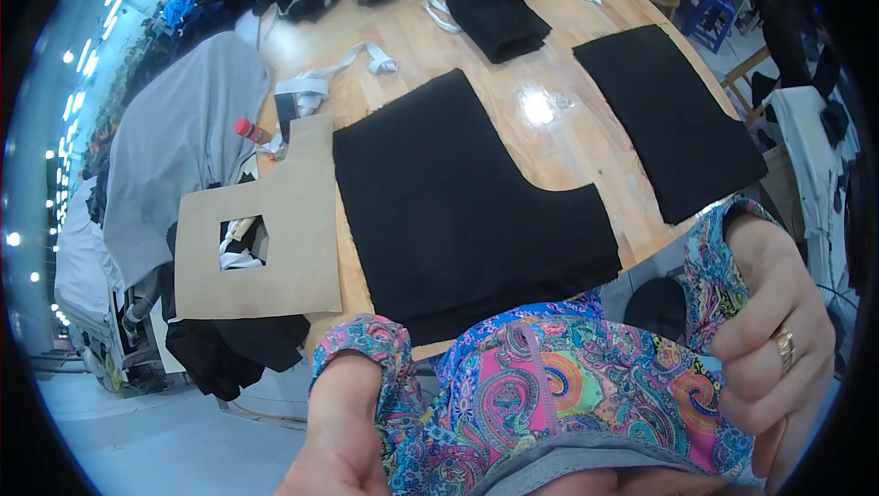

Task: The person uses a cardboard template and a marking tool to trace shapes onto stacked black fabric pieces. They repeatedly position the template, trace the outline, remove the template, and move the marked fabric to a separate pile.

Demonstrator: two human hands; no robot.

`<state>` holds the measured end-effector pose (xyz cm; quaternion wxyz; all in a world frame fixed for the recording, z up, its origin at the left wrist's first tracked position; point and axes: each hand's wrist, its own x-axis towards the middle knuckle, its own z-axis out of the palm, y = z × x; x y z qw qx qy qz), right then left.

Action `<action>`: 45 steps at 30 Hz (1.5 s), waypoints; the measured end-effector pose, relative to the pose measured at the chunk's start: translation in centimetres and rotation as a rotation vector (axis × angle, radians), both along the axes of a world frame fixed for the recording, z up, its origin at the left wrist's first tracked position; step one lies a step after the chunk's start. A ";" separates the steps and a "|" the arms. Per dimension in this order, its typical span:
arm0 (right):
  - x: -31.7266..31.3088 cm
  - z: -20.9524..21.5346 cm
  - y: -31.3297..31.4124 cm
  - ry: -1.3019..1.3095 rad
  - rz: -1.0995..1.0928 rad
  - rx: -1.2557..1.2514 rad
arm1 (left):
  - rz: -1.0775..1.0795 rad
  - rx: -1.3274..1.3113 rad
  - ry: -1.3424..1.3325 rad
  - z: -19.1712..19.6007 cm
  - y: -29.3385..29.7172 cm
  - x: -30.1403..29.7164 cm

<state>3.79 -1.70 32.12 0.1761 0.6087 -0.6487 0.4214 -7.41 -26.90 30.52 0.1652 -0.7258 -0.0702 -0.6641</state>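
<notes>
My right hand (778, 340) is raised at the lower right, its fingers curled in, with a gold ring on one. What those fingers hold, if anything, is hidden. At the bottom edge shows part of my left hand (334, 459), its fingers cut off by the frame. In front of me lies a stack of black cut fabric (439, 194) with one curved edge. Left of it, a brown cardboard pattern (293, 258) with a square hole overhangs the table's edge. Another black fabric panel (664, 120) lies to the right. Both hands are apart from these pieces.
The round-edged wooden table (549, 143) bears a black folded bundle (494, 10) and white strips (352, 61). A red-capped small bottle (252, 131) sits near the left edge. Grey cloth (188, 143) drapes beside the table. A blue stool (712, 15) stands beyond on the right.
</notes>
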 end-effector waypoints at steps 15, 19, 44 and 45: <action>0.0 -0.2 -0.2 -0.002 -0.015 -0.036 | 0.052 0.038 -0.028 0.7 0.4 -0.1; -0.4 -0.1 -0.1 -0.017 0.003 0.010 | -0.022 -0.005 -0.006 0.0 0.1 -0.2; 0.1 0.4 0.0 0.081 -0.097 -0.028 | 0.108 0.074 -0.032 0.8 -0.1 -0.4; 0.3 0.7 -0.1 0.049 -0.142 -0.010 | 0.072 0.053 -0.037 0.7 -0.1 -0.4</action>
